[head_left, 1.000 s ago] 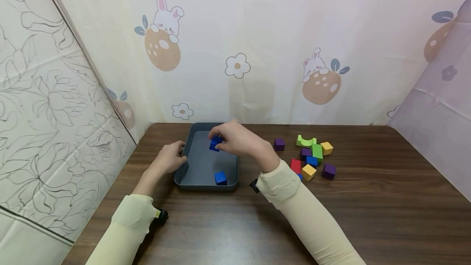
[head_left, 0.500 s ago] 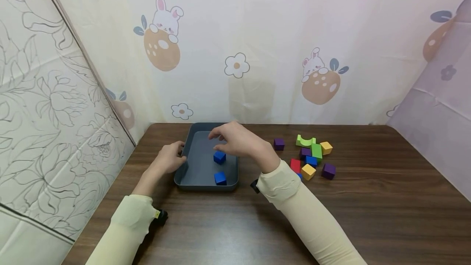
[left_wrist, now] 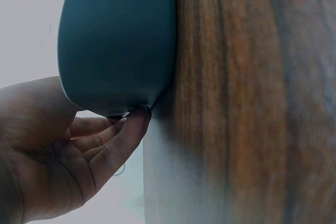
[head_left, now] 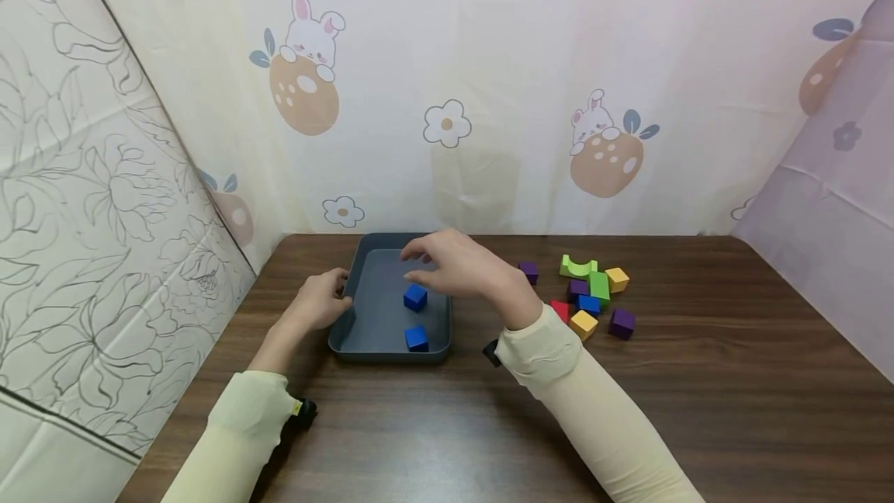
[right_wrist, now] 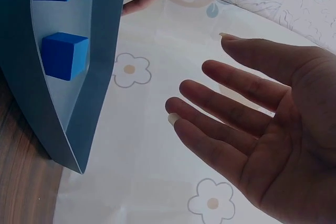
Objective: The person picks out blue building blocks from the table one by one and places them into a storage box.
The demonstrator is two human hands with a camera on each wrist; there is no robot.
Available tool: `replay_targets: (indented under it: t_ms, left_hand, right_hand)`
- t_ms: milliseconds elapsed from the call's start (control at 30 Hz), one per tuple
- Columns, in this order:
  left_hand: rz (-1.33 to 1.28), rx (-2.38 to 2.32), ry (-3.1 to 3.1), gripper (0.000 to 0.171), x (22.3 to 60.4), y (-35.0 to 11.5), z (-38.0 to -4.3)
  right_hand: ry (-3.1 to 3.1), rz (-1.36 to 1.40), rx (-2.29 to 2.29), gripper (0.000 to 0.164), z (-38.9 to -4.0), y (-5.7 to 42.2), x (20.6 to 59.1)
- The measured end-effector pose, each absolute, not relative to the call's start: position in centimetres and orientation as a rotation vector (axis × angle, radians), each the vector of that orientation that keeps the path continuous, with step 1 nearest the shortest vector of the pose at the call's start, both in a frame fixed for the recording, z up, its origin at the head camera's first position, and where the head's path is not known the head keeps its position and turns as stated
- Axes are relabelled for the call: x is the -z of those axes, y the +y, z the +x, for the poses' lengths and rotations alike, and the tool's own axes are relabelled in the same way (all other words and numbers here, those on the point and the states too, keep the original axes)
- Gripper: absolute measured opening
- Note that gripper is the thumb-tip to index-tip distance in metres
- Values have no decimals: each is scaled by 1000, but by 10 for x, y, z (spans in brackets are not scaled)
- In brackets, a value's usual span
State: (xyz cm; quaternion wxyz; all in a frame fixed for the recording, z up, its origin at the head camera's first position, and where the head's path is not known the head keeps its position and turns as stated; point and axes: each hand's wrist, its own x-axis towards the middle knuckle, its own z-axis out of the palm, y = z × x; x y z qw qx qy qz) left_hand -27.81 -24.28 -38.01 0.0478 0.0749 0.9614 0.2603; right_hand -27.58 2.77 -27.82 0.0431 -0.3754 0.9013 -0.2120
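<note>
A grey rectangular tray [head_left: 391, 355] stands on the table, with two blue cubes [head_left: 415, 298] [right_wrist: 64, 56] inside it near its right wall. My left hand [head_left: 322, 300] grips the tray's left wall; in the left wrist view its fingers [left_wrist: 118, 148] lie against the outside, while the thumb, seen in the right wrist view, reaches over the rim. Above the tray's right side hovers my right hand [head_left: 457, 264], holding nothing. Its fingers [right_wrist: 226, 103] are spread and relaxed in the right wrist view, apart from the cubes below.
Right of the tray lies a loose group of blocks: a light green arch [head_left: 578, 266], a green block [head_left: 598, 286], yellow cubes [head_left: 583, 324], a red block [head_left: 559, 310], a blue block [head_left: 588, 304] and purple cubes [head_left: 621, 323]. A patterned curtain [head_left: 447, 177] hangs behind the table.
My right hand let go of a blue cube, which dropped into the tray close to the other one. Since then that hand has shifted slightly right. The left hand stays on the tray.
</note>
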Motion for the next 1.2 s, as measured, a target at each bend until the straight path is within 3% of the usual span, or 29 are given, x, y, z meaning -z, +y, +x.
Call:
replay_targets:
  t_ms: [1200]
  left_hand:
    - [223, -784, 2933, 49, 380, -243, -277]
  right_hand:
    - [2871, -1032, 616, 31, -266, 104, 279]
